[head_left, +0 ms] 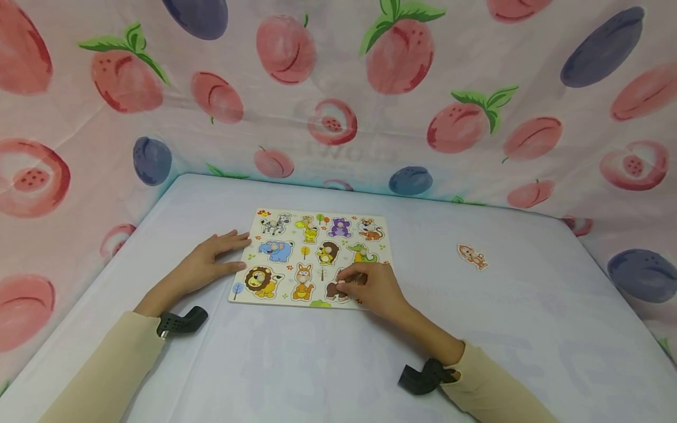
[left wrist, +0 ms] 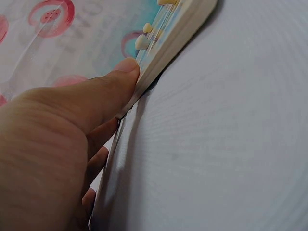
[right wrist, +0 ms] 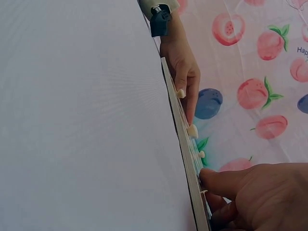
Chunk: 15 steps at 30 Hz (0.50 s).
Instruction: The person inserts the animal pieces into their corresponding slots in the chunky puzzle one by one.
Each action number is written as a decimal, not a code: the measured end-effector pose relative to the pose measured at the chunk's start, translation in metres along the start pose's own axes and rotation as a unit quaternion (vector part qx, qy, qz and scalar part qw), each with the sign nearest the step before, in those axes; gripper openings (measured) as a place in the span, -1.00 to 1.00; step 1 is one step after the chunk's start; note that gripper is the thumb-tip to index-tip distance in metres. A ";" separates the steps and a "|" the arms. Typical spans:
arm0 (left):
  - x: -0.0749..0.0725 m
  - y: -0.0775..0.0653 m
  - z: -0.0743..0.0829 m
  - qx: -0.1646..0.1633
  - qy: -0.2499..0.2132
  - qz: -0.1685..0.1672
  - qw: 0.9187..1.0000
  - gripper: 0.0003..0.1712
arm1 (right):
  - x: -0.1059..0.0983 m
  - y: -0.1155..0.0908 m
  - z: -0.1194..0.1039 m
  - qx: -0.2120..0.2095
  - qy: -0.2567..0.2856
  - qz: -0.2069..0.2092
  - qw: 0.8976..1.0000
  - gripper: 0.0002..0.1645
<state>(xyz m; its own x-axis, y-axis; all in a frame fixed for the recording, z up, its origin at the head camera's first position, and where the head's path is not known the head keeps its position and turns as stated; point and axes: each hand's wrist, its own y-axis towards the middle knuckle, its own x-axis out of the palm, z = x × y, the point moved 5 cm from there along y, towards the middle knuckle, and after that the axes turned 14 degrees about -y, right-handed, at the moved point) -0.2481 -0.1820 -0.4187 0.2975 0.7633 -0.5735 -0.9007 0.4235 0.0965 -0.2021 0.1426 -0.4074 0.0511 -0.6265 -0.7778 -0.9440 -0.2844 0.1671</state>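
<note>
An animal knob puzzle board (head_left: 280, 267) lies flat on the table, its pieces including a zebra, an elephant, a lion and a kangaroo. My left hand (head_left: 211, 258) steadies the board's left edge with straight fingers, the thumb (left wrist: 126, 66) resting on the rim in the left wrist view. At the board's lower right corner, my right hand (head_left: 378, 288) pinches the knob of a brown animal puzzle piece (head_left: 333, 291), partly covered by the fingers. The right wrist view shows the thumb (right wrist: 211, 178) low over the board beside the small wooden knobs (right wrist: 192, 131).
One loose orange-brown animal puzzle piece (head_left: 472, 257) lies on the white table (head_left: 508, 329) to the right of the board. A fruit-print cloth (head_left: 338, 70) hangs behind the table and along its sides. Each wrist wears a black camera mount (head_left: 182, 321).
</note>
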 end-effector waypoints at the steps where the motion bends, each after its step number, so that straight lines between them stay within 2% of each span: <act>1: 0.000 0.000 0.000 0.000 -0.001 0.000 1.000 -0.31 | 0.000 0.000 0.000 0.001 0.002 0.001 1.000 -0.87; 10: 0.000 0.001 0.000 -0.006 -0.003 -0.003 1.000 -0.30 | -0.002 0.001 0.000 0.020 0.001 -0.013 1.000 -0.87; 15: 0.000 0.000 -0.001 -0.015 -0.010 -0.004 1.000 -0.30 | -0.019 0.002 -0.001 0.039 -0.012 0.000 0.999 -0.87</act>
<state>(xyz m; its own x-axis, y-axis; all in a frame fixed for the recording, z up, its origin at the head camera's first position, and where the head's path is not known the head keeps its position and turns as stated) -0.2484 -0.1821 -0.4193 0.3109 0.7692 -0.5583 -0.9072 0.4153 0.0669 -0.2050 0.1528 -0.3915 0.0442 -0.6079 -0.7928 -0.9664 -0.2271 0.1203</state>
